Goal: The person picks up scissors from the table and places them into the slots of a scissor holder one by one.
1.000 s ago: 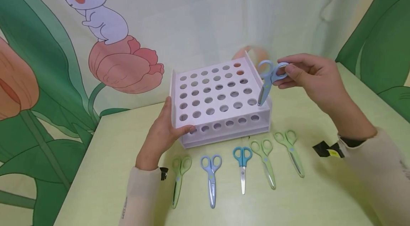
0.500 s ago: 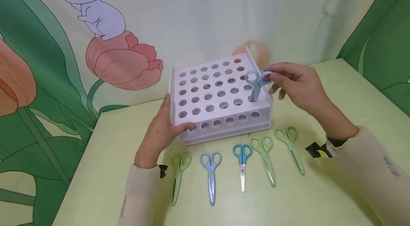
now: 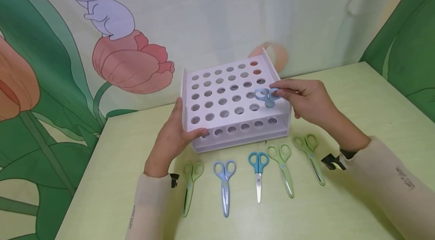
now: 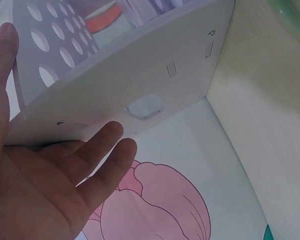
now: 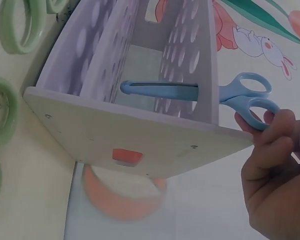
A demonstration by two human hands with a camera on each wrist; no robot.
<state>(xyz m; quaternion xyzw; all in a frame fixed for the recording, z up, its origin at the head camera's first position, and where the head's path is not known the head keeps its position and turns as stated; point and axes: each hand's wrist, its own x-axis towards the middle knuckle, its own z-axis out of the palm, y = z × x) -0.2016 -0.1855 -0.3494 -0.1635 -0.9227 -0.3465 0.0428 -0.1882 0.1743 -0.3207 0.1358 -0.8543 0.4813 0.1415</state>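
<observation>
Right of centre, the right hand [image 3: 310, 100] is pinching one loop of the blue scissors [image 5: 162, 91], poking through the rack [image 3: 216, 109]; the left hand [image 3: 168, 138], fingers mostly straight, is steadying it. Tilting could leave the tip catching the lower shelf [image 5: 101, 62].

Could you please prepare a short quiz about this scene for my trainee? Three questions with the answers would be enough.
1. How many scissors lie on the table?

2. True or false: the left grip holds a pair of scissors.

3. How are the blue scissors in the right grip placed?
A) Flat on the table
B) Partly through the top of the rack
C) Fully clear of the rack

Key:
1. Five.
2. False; it holds the rack.
3. B.
</observation>
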